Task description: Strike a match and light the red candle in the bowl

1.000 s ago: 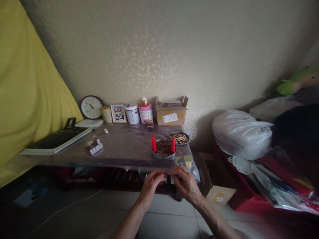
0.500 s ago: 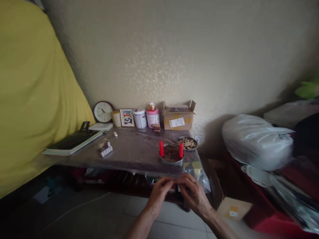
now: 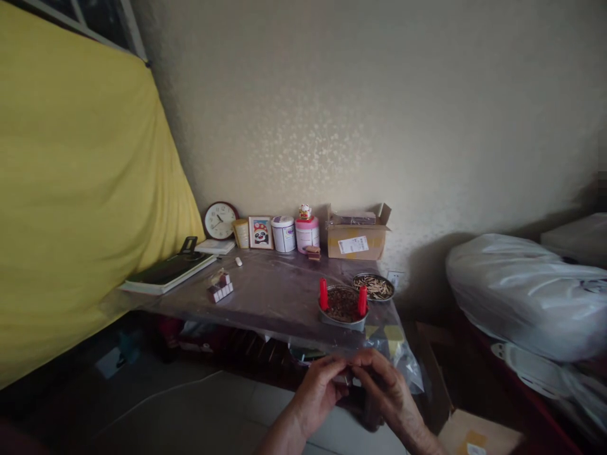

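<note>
My left hand point(image 3: 318, 393) and my right hand point(image 3: 389, 390) meet in front of the table's near edge, just below a round tin point(image 3: 343, 322). Both are closed, thumbs and fingertips pinched together. Something small and dark shows between them, too shadowed to name. Dark granules fill the tin, and a red candle-like stick point(image 3: 324, 294) stands at its left side, a second red stick point(image 3: 363, 301) at its right. Behind it, a round dish point(image 3: 374, 287) holds many matchsticks. A stack of small matchbox-like boxes point(image 3: 220, 289) sits on the left half of the table.
Along the wall stand a clock point(image 3: 220, 220), a yellow cup point(image 3: 241, 234), a panda picture point(image 3: 260, 232), two lidded canisters point(image 3: 283, 234) and a cardboard box point(image 3: 356, 244). A large book point(image 3: 165, 275) lies left, by a yellow curtain point(image 3: 85, 189). White bags point(image 3: 521, 291) are piled right.
The view has swung left and up, so the table things appear further right and lower. My hands stay together; the left palm is turned up more, and a small dark thing now shows between them.
</note>
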A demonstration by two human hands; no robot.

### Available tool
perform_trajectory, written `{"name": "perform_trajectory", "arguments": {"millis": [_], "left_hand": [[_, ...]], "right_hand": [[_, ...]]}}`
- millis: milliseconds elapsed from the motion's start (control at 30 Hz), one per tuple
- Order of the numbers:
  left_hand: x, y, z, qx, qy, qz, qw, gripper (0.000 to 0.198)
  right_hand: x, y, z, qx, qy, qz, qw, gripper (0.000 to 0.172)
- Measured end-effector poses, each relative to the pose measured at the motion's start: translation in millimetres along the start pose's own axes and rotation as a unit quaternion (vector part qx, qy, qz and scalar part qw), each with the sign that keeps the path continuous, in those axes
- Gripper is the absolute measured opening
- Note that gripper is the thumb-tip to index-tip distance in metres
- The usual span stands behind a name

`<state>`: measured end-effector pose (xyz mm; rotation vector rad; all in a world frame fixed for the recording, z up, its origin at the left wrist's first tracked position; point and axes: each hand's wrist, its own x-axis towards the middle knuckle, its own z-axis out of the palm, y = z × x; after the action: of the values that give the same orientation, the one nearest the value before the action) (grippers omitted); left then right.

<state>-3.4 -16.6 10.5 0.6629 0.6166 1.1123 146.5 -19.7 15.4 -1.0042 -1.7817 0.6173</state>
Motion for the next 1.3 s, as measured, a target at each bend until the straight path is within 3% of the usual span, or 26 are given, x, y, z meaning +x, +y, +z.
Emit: {"name": "perform_trajectory", "arguments": {"millis": [167,500,1033,1300], "left_hand": [[1,-2,-3.0,-0.015,-0.005,-0.008,1.0,0.012],[-2,13,-4.4,-0.049,-0.032,0.017,0.998,0.021],[-2,13,6.7,-0.053,-0.028,0.056,0.997,0.013],[0,10,6.6,-0.07,-0.031,0.067,0.995,0.011]], "right_hand": [[1,-6,-2,-0.021,0.01,-0.022,0.999,0.018],[0,0,-1,0.141,0.138,0.085,0.977,0.023],[4,-10,-2,-0.074,0.151,-0.065,0.984,0.009],[4,-7,-3,-0.116,0.139,-0.125,0.975,0.01]]}}
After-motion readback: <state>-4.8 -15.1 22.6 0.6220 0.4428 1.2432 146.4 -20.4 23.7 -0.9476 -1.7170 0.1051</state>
